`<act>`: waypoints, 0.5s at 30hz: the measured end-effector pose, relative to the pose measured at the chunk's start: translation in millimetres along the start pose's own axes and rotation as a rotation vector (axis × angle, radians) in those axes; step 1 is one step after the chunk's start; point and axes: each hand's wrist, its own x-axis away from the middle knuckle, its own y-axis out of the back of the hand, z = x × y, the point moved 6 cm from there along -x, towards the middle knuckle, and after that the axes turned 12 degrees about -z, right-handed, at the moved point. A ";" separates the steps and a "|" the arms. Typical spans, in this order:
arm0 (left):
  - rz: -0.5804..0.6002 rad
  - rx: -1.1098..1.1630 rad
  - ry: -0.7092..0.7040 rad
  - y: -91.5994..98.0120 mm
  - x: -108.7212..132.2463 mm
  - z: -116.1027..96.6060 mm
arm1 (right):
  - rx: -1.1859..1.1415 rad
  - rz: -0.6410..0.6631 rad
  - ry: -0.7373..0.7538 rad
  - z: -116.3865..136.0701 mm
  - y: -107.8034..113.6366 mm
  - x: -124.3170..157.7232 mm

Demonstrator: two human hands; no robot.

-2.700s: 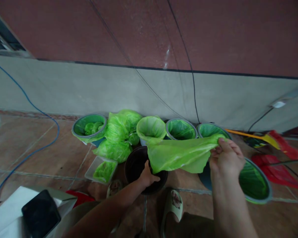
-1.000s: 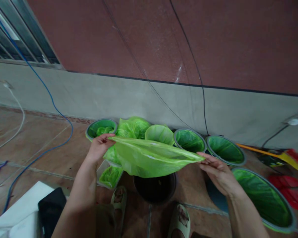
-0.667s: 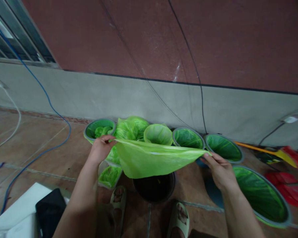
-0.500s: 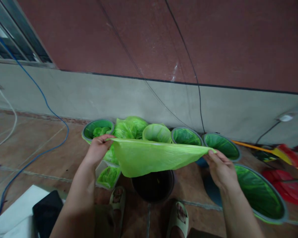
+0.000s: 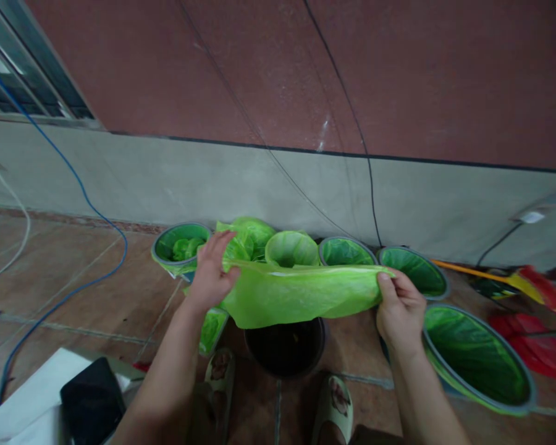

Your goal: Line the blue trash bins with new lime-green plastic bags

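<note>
A bright green plastic bag [image 5: 296,296] is stretched sideways in front of me, its upper edge roughly level. My right hand [image 5: 401,306] pinches the bag's right corner between thumb and fingers. At the left end is my left hand [image 5: 213,272], its fingers raised and apart from the thumb; the thumb is at the bag's edge. Whether the bag touches the palm is hard to see. Below the bag stands a dark bin [image 5: 285,352], partly hidden by it; no green liner shows on its visible rim.
Bins lined with green bags stand along the wall, including a grey-rimmed one [image 5: 182,235] at left and a large one [image 5: 482,364] at right. A red dustpan [image 5: 532,346] lies far right. A blue cable [image 5: 81,281] crosses the floor. A black object [image 5: 92,395] rests on a white box [image 5: 32,395].
My left hand has spread its fingers, letting go of its pinch on the bag's left corner, and shifted right. My right hand, still pinching, has moved slightly left; the bag spans less width.
</note>
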 end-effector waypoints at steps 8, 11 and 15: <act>0.554 0.172 0.019 -79.2 39.0 -42.3 | -0.064 0.132 -0.106 14.6 -12.2 11.0; 0.545 0.135 0.036 -80.0 39.0 -38.3 | -0.096 0.140 -0.119 15.4 -14.1 11.0; 0.585 0.281 0.133 -71.9 32.6 -39.7 | -0.119 0.103 -0.078 18.2 -17.5 9.1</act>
